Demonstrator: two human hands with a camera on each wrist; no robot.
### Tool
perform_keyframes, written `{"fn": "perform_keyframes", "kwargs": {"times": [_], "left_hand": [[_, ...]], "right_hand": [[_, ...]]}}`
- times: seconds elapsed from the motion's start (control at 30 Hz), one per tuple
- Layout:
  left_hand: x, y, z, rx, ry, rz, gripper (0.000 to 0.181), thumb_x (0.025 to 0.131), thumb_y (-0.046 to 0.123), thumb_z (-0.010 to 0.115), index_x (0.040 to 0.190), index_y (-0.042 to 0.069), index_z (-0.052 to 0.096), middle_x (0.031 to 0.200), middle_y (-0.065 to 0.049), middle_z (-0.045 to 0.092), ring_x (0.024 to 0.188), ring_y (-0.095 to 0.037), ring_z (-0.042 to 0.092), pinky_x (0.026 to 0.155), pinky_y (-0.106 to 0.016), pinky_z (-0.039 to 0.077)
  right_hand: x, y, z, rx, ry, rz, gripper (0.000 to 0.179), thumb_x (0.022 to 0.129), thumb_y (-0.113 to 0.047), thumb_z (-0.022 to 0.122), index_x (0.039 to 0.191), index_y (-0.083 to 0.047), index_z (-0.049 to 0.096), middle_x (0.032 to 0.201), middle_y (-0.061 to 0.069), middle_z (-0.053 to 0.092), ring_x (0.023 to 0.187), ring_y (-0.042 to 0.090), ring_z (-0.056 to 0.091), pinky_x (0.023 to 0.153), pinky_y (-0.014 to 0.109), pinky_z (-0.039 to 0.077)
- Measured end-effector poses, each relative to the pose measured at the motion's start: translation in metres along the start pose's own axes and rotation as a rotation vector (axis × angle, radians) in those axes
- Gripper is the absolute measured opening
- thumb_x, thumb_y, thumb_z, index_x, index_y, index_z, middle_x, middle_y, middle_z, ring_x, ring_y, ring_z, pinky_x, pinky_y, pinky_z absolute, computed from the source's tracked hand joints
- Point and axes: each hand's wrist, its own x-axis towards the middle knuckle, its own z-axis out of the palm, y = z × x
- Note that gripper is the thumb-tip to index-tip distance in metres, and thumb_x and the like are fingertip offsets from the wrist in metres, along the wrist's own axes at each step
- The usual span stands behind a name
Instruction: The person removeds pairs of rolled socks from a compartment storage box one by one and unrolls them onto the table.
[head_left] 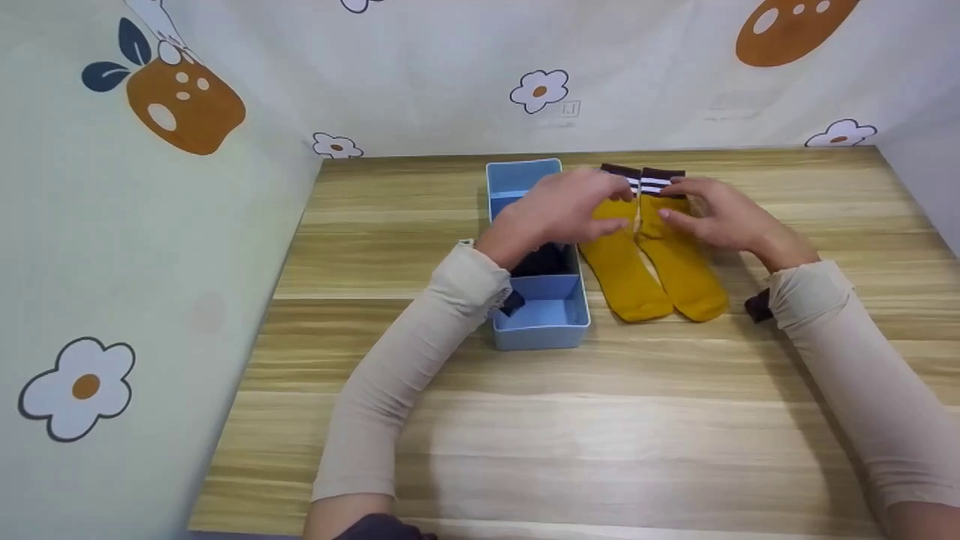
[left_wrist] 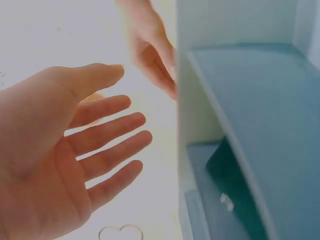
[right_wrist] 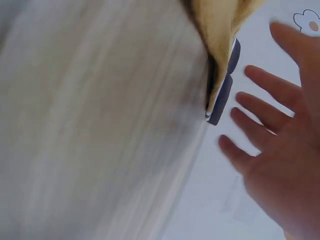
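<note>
Two mustard-yellow socks with dark, white-striped cuffs lie flat side by side on the table, the left sock (head_left: 626, 281) close against a blue box and the right sock (head_left: 686, 274) beside it. Over the upper part of the left sock hovers my left hand (head_left: 566, 206), its arm crossing the box. My right hand (head_left: 727, 214) is above the other sock near its cuff. In the wrist views, the left hand (left_wrist: 65, 145) and right hand (right_wrist: 275, 145) have spread fingers and nothing in them. Yellow sock fabric (right_wrist: 220, 35) appears beyond the right fingertips.
The blue divided box (head_left: 540, 337) stands left of the socks, partly hidden by my left forearm. A dark folded cloth (head_left: 544, 261) sits in its middle compartment. Behind the wooden table (head_left: 600, 435) rises a patterned wall covering (head_left: 450, 82), with another at left.
</note>
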Motion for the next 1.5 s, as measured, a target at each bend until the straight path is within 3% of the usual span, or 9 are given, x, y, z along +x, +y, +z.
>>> {"fn": "perform_keyframes", "kwargs": {"times": [0.2,0.3,0.37,0.47,0.77,1.07,1.23,1.5], "left_hand": [[-0.023,-0.018,-0.012,-0.141,0.141,-0.031,0.035,0.110,0.039,0.062,0.139,0.019,0.068,0.139,0.003,0.072,0.128,-0.015,0.065,0.110,-0.027,0.052],[-0.033,-0.027,-0.010,-0.170,0.193,-0.045,0.033,0.110,0.036,0.062,0.137,0.018,0.070,0.135,0.003,0.074,0.124,-0.014,0.067,0.107,-0.024,0.053],[-0.039,-0.033,-0.007,-0.187,0.220,-0.042,0.032,0.111,0.033,0.063,0.136,0.016,0.071,0.134,0.001,0.075,0.122,-0.015,0.069,0.107,-0.025,0.054],[-0.047,-0.043,-0.001,-0.203,0.242,-0.043,0.031,0.110,0.030,0.063,0.134,0.013,0.072,0.132,-0.002,0.076,0.121,-0.017,0.070,0.109,-0.028,0.055],[-0.068,-0.066,0.013,-0.253,0.274,-0.128,0.029,0.110,0.029,0.064,0.131,0.012,0.074,0.130,-0.002,0.076,0.122,-0.021,0.069,0.110,-0.034,0.056],[-0.088,-0.088,0.029,-0.298,0.300,-0.204,0.027,0.109,0.024,0.066,0.130,0.010,0.074,0.128,-0.006,0.075,0.122,-0.027,0.068,0.109,-0.038,0.056],[-0.090,-0.097,0.035,-0.315,0.319,-0.177,0.023,0.108,0.018,0.066,0.126,0.007,0.076,0.125,-0.008,0.077,0.120,-0.027,0.070,0.110,-0.042,0.057],[-0.091,-0.104,0.042,-0.306,0.339,-0.153,0.020,0.106,0.008,0.067,0.123,0.009,0.077,0.126,-0.007,0.077,0.124,-0.026,0.068,0.110,-0.043,0.055]], "right_hand": [[0.004,-0.022,-0.004,0.014,0.150,-0.033,0.033,0.109,-0.029,0.067,0.131,-0.006,0.075,0.134,0.019,0.074,0.122,0.037,0.066,0.110,0.062,0.050],[0.005,-0.036,-0.005,-0.003,0.181,-0.073,0.031,0.109,-0.031,0.065,0.127,-0.009,0.078,0.126,0.011,0.079,0.113,0.027,0.070,0.102,0.040,0.057],[0.006,-0.046,-0.004,-0.014,0.188,-0.105,0.029,0.110,-0.030,0.065,0.126,-0.010,0.079,0.122,0.008,0.080,0.108,0.022,0.072,0.094,0.024,0.056],[0.008,-0.061,-0.001,-0.033,0.180,-0.155,0.026,0.109,-0.028,0.067,0.125,-0.012,0.080,0.118,0.006,0.082,0.105,0.019,0.074,0.090,0.013,0.054],[0.008,-0.099,0.014,-0.068,0.133,-0.314,0.020,0.105,-0.022,0.072,0.122,-0.014,0.081,0.116,0.003,0.082,0.104,0.020,0.075,0.094,0.022,0.058],[0.014,-0.128,0.037,-0.018,0.040,-0.395,0.021,0.102,-0.016,0.076,0.123,-0.012,0.080,0.119,0.005,0.081,0.110,0.027,0.075,0.099,0.047,0.063],[0.016,-0.137,0.052,0.022,0.005,-0.433,0.023,0.101,-0.014,0.077,0.123,-0.009,0.079,0.121,0.006,0.081,0.111,0.026,0.076,0.100,0.048,0.063],[0.020,-0.143,0.067,0.011,-0.064,-0.390,0.025,0.103,-0.022,0.077,0.125,-0.012,0.079,0.124,0.003,0.081,0.113,0.023,0.076,0.103,0.048,0.062]]}}
